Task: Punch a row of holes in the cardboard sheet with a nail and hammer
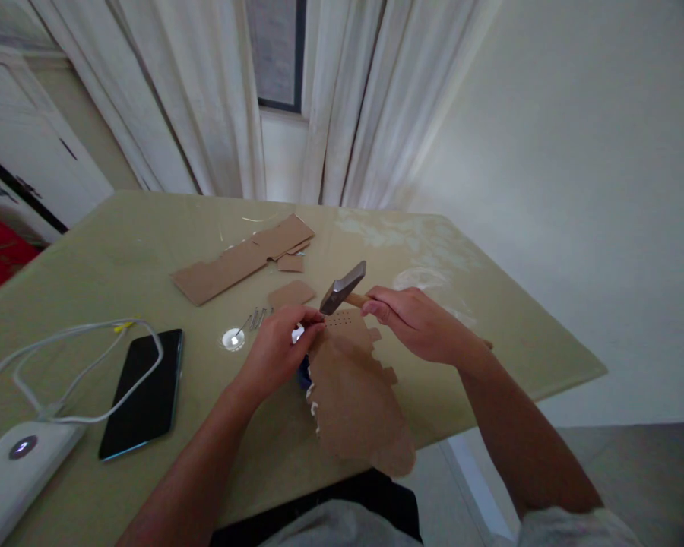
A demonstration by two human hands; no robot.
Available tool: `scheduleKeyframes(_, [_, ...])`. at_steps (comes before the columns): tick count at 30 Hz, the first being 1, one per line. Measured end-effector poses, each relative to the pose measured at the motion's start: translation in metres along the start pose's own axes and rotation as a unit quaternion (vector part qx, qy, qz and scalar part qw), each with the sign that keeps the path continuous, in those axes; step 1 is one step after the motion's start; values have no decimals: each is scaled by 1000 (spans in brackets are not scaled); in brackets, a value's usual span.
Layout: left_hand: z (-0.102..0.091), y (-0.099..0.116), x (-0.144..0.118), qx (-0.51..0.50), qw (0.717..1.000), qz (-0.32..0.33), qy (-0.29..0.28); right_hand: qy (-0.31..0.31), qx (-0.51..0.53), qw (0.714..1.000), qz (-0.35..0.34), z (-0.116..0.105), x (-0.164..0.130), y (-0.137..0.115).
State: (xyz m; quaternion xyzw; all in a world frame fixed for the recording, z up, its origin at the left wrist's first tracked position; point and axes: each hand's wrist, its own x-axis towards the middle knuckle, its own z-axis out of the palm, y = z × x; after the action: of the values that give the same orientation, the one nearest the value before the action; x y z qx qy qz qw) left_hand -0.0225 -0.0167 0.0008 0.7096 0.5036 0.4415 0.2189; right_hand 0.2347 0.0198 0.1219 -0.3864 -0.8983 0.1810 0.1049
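Some hole-punching's going on, looks like: right hand is gripping a hammer, left hand is pinching something too hidden to tell on the holed cardboard at the table edge, so next tap's needing careful aim.

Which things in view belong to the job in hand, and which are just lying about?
Job in hand:
hammer in the right hand
perforated cardboard piece, left hand at its edge
probably the nails

Apparently lying about:
black phone or tablet
white cable
likely power bank
long cardboard strip

one hammer, one perforated cardboard sheet, one phone, one table, one window
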Motion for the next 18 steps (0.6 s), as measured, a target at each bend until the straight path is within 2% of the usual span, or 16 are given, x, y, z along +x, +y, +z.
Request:
scheduleKeyframes(4, [-2, 2, 1, -3, 1000, -17, -8, -15, -1, 1000, 7, 2, 2, -1])
scheduleKeyframes(8, [-3, 2, 2, -11, 999, -38, -15, -4, 3, 1000, 5, 2, 4, -3])
scheduleKeyframes(13, [-4, 3, 1, -9, 999, -36, -20, -20, -2, 1000, 5, 2, 5, -3])
scheduleKeyframes(18, [-3, 4, 1, 2, 1000, -26, -17, 17, 5, 1000, 11, 1, 3, -4])
